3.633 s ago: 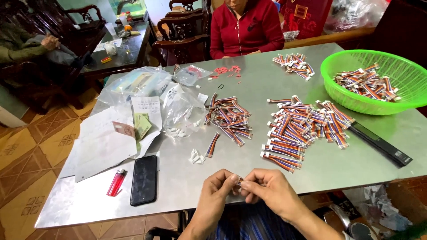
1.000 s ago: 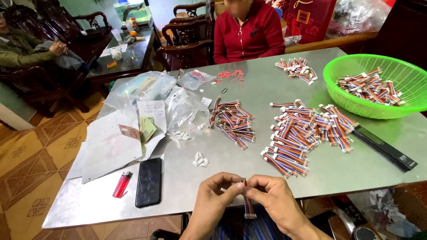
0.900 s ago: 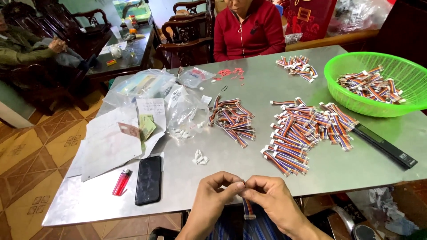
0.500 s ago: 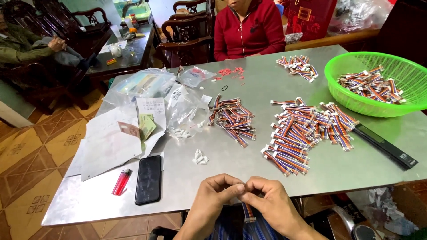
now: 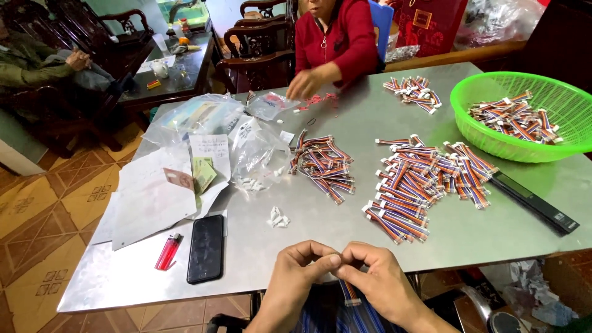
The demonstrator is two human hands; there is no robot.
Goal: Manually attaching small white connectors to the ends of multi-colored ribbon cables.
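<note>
My left hand and my right hand meet at the near edge of the metal table, fingertips pinched together on a short multicoloured wire cable. The cable hangs below my hands and ends in a small white connector. Just beyond my hands lie a few loose white connectors. Two heaps of the same striped cables lie further out: a small one in the middle and a large one to the right.
A green plastic basket with cables stands far right, a black bar-shaped tool beside it. A black phone, red lighter, papers and plastic bags lie left. A person in red works opposite.
My hands have stayed at the table's near edge, shifting slightly while working the cable. The person opposite now reaches a hand onto the table's far side.
</note>
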